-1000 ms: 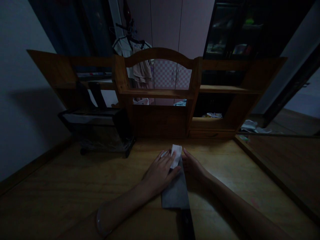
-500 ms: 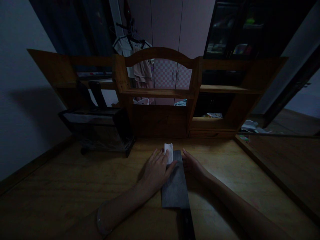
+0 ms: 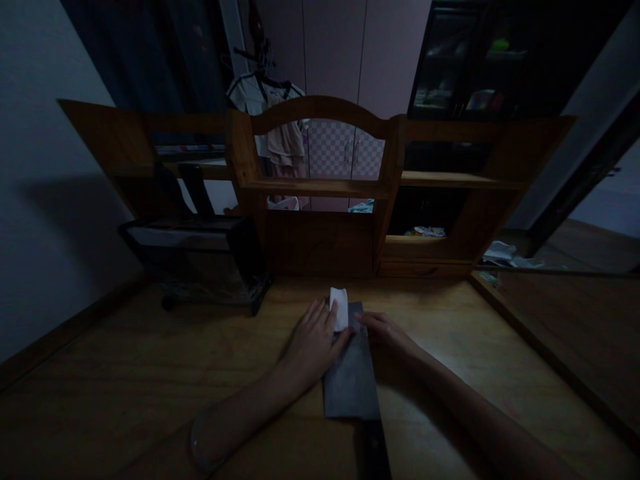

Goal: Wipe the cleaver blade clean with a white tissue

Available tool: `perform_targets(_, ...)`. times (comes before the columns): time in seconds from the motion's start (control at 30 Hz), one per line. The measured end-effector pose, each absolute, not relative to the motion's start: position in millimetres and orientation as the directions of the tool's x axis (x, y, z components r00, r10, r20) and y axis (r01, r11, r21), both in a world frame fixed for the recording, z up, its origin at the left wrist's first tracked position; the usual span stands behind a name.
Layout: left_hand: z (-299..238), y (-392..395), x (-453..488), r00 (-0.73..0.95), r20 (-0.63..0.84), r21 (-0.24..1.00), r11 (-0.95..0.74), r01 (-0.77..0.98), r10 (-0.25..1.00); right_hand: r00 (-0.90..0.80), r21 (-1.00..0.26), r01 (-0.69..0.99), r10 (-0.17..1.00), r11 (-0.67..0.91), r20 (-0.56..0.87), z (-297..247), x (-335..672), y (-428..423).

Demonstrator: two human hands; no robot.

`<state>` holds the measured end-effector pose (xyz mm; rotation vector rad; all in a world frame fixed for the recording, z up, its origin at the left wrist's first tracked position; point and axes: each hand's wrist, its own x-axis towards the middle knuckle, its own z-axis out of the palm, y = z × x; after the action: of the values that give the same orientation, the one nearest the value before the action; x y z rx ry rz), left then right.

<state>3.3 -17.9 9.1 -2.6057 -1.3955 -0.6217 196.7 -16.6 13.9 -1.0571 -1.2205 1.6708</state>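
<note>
A broad cleaver [image 3: 351, 380] lies flat on the wooden table [image 3: 150, 387], blade pointing away from me, dark handle toward me. My left hand [image 3: 313, 343] presses a small folded white cloth [image 3: 339, 308] against the far left part of the blade, thumb and fingers pinched on it. On the right, my right hand [image 3: 385, 332] rests at the blade's far end, fingertips on the steel, fingers stretched out and holding nothing.
A black wire rack [image 3: 193, 260] stands at the back left of the table. Behind the hands rises a wooden shelf unit [image 3: 320, 187] with open compartments. Clothes hang farther back. A second wooden surface [image 3: 565, 327] adjoins on the right.
My left hand slid the white cloth from the blade's far tip leftward along the far edge. My right hand's fingers moved onto the far end of the blade.
</note>
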Motion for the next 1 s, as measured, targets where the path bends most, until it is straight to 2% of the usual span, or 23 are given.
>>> perform_targets(0.23, 1.7, -15.7, 3.5, 0.489, 0.397, 0.150, -0.581, 0.800, 0.776, -0.343, -0.979, -0.074, 0.927, -0.190, -0.154, 10.4, 196.4, -15.2)
perform_targets(0.53, 1.4, -15.7, 3.5, 0.483, 0.365, 0.167, -0.567, 0.807, 0.796, -0.293, -0.978, -0.042, 0.938, -0.206, -0.185, 10.8, 195.0, -14.2)
perform_targets(0.73, -1.2, -14.3, 3.8, 0.483, 0.372, 0.182, -0.572, 0.800, 0.793, -0.333, -0.973, -0.112, 0.930, -0.201, -0.154, 10.5, 194.6, -17.2)
perform_targets(1.0, 2.6, -16.3, 2.6, 0.486, 0.378, 0.201, -0.582, 0.788, 0.788, -0.338, -0.975, -0.099, 0.929, -0.196, -0.152, 14.1, 196.3, -19.1)
